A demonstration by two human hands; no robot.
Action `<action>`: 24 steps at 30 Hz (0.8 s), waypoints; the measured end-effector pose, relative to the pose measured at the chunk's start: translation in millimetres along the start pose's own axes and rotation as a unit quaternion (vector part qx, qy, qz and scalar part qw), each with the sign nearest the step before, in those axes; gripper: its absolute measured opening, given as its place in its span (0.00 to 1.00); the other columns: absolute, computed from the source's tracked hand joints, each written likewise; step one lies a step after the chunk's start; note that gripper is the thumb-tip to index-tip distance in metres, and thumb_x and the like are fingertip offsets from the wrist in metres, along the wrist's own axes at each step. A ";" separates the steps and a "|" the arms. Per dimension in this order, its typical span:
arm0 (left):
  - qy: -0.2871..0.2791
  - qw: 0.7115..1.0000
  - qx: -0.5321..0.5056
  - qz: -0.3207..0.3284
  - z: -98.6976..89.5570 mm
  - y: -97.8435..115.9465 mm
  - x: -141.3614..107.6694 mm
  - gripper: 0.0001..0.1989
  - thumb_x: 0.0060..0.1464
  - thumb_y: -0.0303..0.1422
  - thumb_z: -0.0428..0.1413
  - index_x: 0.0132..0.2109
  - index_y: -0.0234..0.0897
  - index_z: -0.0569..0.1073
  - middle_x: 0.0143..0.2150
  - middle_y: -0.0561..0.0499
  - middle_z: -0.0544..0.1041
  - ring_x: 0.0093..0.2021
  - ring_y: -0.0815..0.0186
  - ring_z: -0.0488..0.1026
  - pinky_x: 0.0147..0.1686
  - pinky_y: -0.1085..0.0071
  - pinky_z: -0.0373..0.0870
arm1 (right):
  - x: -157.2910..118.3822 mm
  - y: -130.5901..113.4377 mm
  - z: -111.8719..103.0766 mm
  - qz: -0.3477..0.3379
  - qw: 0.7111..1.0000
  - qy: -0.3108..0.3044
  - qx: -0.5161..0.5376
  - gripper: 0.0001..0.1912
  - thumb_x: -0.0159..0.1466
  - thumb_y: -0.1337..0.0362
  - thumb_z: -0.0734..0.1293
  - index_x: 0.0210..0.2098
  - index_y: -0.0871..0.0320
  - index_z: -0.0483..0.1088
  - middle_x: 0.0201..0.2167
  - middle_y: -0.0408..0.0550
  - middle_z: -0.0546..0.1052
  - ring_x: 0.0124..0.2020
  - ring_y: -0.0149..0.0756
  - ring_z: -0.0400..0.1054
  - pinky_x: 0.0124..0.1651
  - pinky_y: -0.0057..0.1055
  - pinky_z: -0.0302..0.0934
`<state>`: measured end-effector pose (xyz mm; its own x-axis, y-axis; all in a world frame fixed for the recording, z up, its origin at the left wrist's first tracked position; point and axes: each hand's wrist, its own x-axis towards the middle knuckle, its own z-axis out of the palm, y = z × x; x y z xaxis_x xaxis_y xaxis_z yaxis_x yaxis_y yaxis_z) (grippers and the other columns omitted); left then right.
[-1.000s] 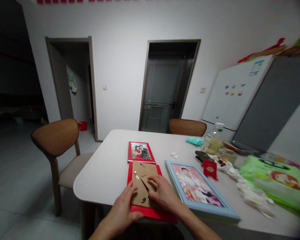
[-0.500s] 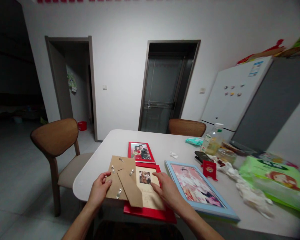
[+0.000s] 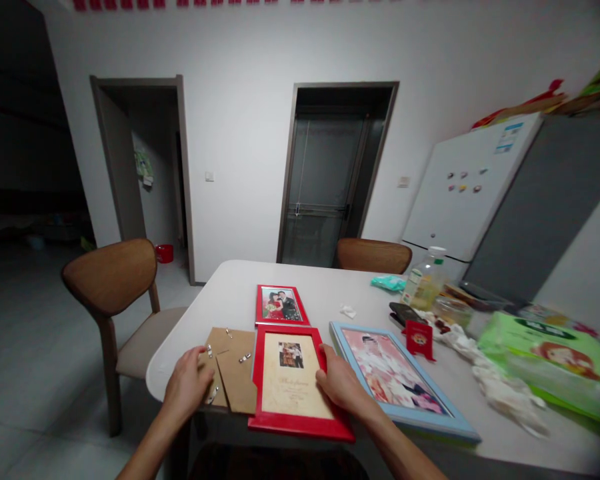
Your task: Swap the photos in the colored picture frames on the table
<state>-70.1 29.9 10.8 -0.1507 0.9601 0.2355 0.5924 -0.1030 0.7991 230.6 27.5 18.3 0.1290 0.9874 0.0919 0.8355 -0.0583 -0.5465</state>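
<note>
My left hand (image 3: 189,379) has its fingers closed on the left edge of a brown backing board (image 3: 236,383), which has a stand flap and metal clips. The board lies flat at the table's front left, its right edge against a red picture frame (image 3: 280,425). My right hand (image 3: 341,379) grips the right side of that frame. Inside the frame is a cream insert sheet (image 3: 287,393) with a small printed photo at its top. Behind it lies a second red frame (image 3: 300,312) with a couple's photo. A light blue picture frame (image 3: 433,421) lies right of my right hand.
A bottle (image 3: 425,280), a glass jar (image 3: 453,312), a dark phone (image 3: 404,312), a red booklet (image 3: 419,340), crumpled tissue (image 3: 510,397) and a green tissue pack (image 3: 555,363) crowd the table's right side. Wooden chairs stand at the left (image 3: 111,275) and far side (image 3: 375,255).
The backing board has moved left and down off the red frame, uncovering the cream sheet. My left hand moved with it. My right hand shifted from the sheet to the frame's right side.
</note>
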 end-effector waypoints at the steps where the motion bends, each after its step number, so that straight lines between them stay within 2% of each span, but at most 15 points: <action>1: -0.004 1.000 0.002 0.018 7.0 6.0 -6.7 0.18 0.39 0.28 0.52 0.43 0.36 0.66 0.45 0.46 0.69 0.48 0.60 0.66 0.46 0.66 0.60 | -0.3 -2.6 -1.9 0.016 0.997 0.003 0.073 0.30 0.49 0.71 0.57 0.52 0.66 0.53 0.41 0.59 0.70 0.39 0.40 0.65 0.40 0.31 0.56; 3: -0.032 0.998 0.000 0.056 23.8 21.5 -22.7 0.19 0.40 0.27 0.52 0.44 0.37 0.66 0.48 0.47 0.68 0.49 0.62 0.65 0.48 0.67 0.60 | -3.9 -10.9 -7.9 0.060 0.966 -0.012 0.251 0.32 0.48 0.70 0.55 0.55 0.64 0.49 0.40 0.56 0.71 0.36 0.38 0.68 0.37 0.30 0.59; 6: -0.083 0.985 0.016 0.151 48.4 50.2 -45.7 0.20 0.41 0.28 0.52 0.46 0.35 0.65 0.51 0.44 0.66 0.53 0.60 0.60 0.52 0.60 0.56 | -13.9 -27.3 -21.1 0.107 0.874 -0.064 0.470 0.38 0.46 0.70 0.55 0.57 0.60 0.43 0.35 0.50 0.74 0.28 0.35 0.70 0.30 0.29 0.61; 8: -0.099 0.976 0.040 0.191 60.4 68.7 -55.0 0.22 0.40 0.29 0.54 0.47 0.36 0.65 0.53 0.43 0.65 0.54 0.56 0.58 0.54 0.53 0.50 | -20.0 -36.4 -28.9 0.107 0.832 -0.084 0.537 0.41 0.44 0.71 0.57 0.58 0.58 0.41 0.33 0.49 0.75 0.25 0.35 0.70 0.28 0.29 0.62; 11: -0.115 0.963 0.054 0.237 71.8 89.7 -58.9 0.26 0.39 0.30 0.57 0.49 0.36 0.63 0.54 0.42 0.62 0.54 0.54 0.58 0.54 0.52 0.51 | -24.0 -41.3 -32.5 0.092 0.815 -0.085 0.566 0.44 0.45 0.70 0.62 0.58 0.58 0.39 0.31 0.49 0.75 0.24 0.34 0.69 0.28 0.29 0.62; 13: -0.118 0.953 0.053 0.272 76.4 97.9 -58.0 0.25 0.39 0.28 0.56 0.49 0.35 0.63 0.54 0.42 0.63 0.53 0.55 0.59 0.52 0.56 0.57 | -22.6 -39.0 -29.4 0.081 0.822 -0.078 0.557 0.43 0.46 0.67 0.64 0.58 0.59 0.40 0.29 0.48 0.75 0.22 0.33 0.68 0.27 0.29 0.62; 15: -0.122 0.942 0.054 0.309 78.1 102.4 -56.8 0.22 0.41 0.24 0.53 0.47 0.36 0.64 0.49 0.44 0.67 0.49 0.58 0.63 0.48 0.60 0.62 | -18.7 -33.7 -24.5 0.074 0.843 -0.067 0.529 0.42 0.47 0.64 0.65 0.58 0.60 0.43 0.26 0.47 0.75 0.20 0.32 0.67 0.25 0.28 0.61; 18: -0.094 0.934 0.045 0.341 72.0 103.7 -54.0 0.21 0.43 0.20 0.47 0.46 0.37 0.64 0.41 0.47 0.71 0.43 0.62 0.67 0.43 0.65 0.66 | -9.9 -23.8 -19.2 0.070 0.898 -0.040 0.432 0.39 0.49 0.64 0.63 0.57 0.62 0.44 0.22 0.44 0.73 0.18 0.31 0.66 0.23 0.27 0.60; 20: -0.039 0.947 0.025 0.317 61.0 101.0 -49.6 0.23 0.44 0.20 0.45 0.49 0.37 0.61 0.41 0.47 0.71 0.41 0.63 0.68 0.43 0.66 0.66 | -4.3 -17.2 -17.9 0.054 0.948 -0.020 0.312 0.35 0.50 0.67 0.61 0.56 0.64 0.49 0.24 0.47 0.74 0.22 0.33 0.68 0.26 0.28 0.61; 21: -0.010 0.958 0.013 0.287 53.9 98.3 -46.5 0.23 0.44 0.20 0.45 0.50 0.37 0.60 0.41 0.47 0.71 0.41 0.63 0.68 0.42 0.66 0.66 | -2.0 -14.2 -17.3 0.039 0.969 -0.007 0.242 0.32 0.49 0.69 0.60 0.54 0.65 0.52 0.28 0.50 0.74 0.27 0.35 0.69 0.31 0.29 0.61; 24: 0.057 0.982 -0.012 0.178 31.0 83.8 -36.9 0.23 0.45 0.24 0.46 0.51 0.36 0.58 0.44 0.45 0.70 0.39 0.63 0.70 0.39 0.66 0.67 | 1.4 -6.2 -13.2 -0.017 0.998 0.019 0.064 0.27 0.50 0.72 0.58 0.51 0.67 0.59 0.45 0.59 0.69 0.44 0.40 0.64 0.46 0.32 0.55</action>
<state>9.6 -6.1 51.9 -0.0254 0.8271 0.5614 0.6052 -0.4343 0.6672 232.7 27.3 32.9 0.1250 0.9819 0.1422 0.7647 -0.0040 -0.6444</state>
